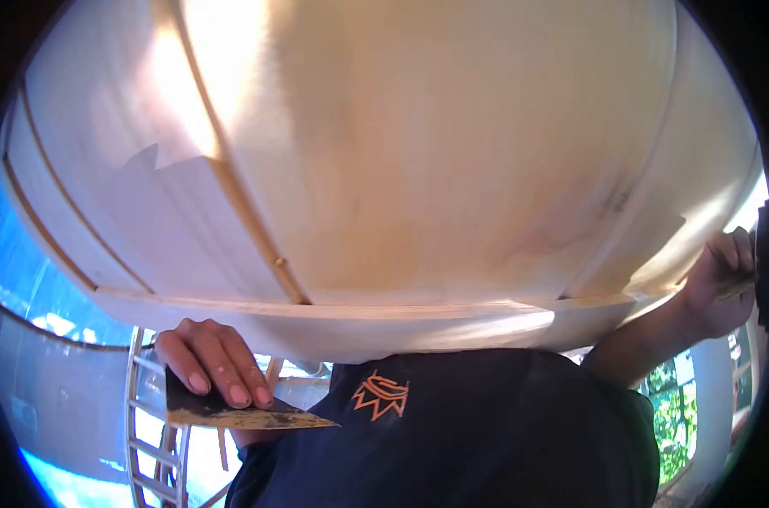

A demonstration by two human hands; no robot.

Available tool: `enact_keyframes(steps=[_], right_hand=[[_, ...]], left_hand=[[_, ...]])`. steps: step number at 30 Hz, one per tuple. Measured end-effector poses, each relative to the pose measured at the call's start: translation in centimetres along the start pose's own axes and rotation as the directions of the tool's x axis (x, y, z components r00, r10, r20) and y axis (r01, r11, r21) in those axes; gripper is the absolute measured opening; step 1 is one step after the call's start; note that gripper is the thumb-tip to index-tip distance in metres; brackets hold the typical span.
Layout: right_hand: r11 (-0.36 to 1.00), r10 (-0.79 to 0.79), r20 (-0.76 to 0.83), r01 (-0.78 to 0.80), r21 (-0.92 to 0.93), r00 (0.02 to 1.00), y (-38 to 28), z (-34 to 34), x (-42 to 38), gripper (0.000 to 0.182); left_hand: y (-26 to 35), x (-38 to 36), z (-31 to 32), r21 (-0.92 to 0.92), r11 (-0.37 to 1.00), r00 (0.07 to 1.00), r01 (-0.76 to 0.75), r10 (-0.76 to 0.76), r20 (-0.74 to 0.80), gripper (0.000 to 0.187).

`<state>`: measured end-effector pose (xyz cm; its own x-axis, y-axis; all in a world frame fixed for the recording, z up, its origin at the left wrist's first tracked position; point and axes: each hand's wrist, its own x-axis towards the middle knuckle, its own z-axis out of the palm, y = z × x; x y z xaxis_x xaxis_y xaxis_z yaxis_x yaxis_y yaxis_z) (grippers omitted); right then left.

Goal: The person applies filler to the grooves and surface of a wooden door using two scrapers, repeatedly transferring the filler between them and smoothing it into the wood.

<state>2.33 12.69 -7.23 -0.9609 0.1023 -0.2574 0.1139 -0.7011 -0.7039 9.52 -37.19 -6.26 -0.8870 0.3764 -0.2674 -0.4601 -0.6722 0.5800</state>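
Note:
My left hand (215, 360) grips a black putty spreader (232, 416). Its fingers lie over the top face, and the thumb is hidden. Tan filler is smeared along the spreader's front edge, which tapers to a point on the right. At the far right my right hand (719, 279) is raised with its fingers curled around something at the dark border of the view; I cannot make out what. Above both hands spreads a large pale wooden panel (452, 161) with narrow strips and a lower ledge (376, 311). The spreader is below this ledge, apart from it.
A metal ladder (156, 453) stands at the lower left. Blue sheeting (20, 262) hangs behind it. My dark shirt (486, 432) fills the lower middle, and green foliage (674, 415) shows through an opening at the right.

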Motion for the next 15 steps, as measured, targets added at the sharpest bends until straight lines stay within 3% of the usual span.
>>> enact_keyframes(steps=[1,2,3,5,6,7,9,10,11,13,15], right_hand=[[1.000,0.000,-0.098,-0.002,-0.019,0.995,-0.2,0.3,-0.1,0.023],[0.997,-0.051,0.003,0.052,-0.056,0.999,0.3,0.0,-0.2,0.027],[0.989,-0.057,-0.074,0.046,-0.138,0.996,1.3,-0.1,-0.6,0.030],[0.936,-0.136,-0.222,0.052,-0.347,0.966,2.8,0.6,-1.6,0.034],[0.891,-0.208,-0.284,0.061,-0.449,0.936,3.4,1.1,-1.9,0.037],[0.891,-0.223,-0.350,0.044,-0.452,0.910,3.8,2.4,-1.9,0.038],[0.937,-0.174,-0.476,-0.004,-0.350,0.862,4.9,5.2,-1.8,0.040],[0.958,-0.101,-0.324,0.004,-0.287,0.941,5.0,6.1,-2.2,0.039],[0.975,-0.032,-0.153,-0.004,-0.224,0.988,5.2,7.0,-2.7,0.037],[0.956,-0.005,-0.162,-0.043,-0.291,0.987,5.3,8.9,-3.7,0.036],[0.936,-0.010,-0.161,-0.047,-0.348,0.987,6.3,10.7,-5.4,0.036]], left_hand=[[0.6,-0.2,0.1,-0.013,0.999,0.999,0.037,-0.037,0.013,0.023],[1.3,-0.4,0.1,0.011,0.999,0.999,0.041,-0.042,0.030,0.029],[1.4,-0.6,0.0,0.021,0.999,0.997,0.042,-0.043,0.060,0.035],[1.2,-0.5,2.6,0.184,0.982,0.993,-0.044,0.062,-0.097,0.038],[1.1,-0.1,3.5,0.248,0.967,0.990,-0.064,0.093,-0.104,0.035],[0.9,0.7,4.7,0.283,0.954,0.984,-0.101,0.138,-0.116,0.033],[1.0,2.7,6.6,0.505,0.841,0.981,-0.193,0.180,0.076,0.025],[0.2,3.8,9.4,0.618,0.755,0.967,-0.220,0.251,0.038,0.016],[1.1,4.6,10.3,0.757,0.628,0.984,-0.177,0.098,0.148,0.019],[0.2,5.5,13.6,0.954,0.179,0.970,-0.240,0.076,0.230,0.043],[0.9,5.3,14.1,0.914,-0.091,0.912,-0.396,-0.156,0.380,0.051]])
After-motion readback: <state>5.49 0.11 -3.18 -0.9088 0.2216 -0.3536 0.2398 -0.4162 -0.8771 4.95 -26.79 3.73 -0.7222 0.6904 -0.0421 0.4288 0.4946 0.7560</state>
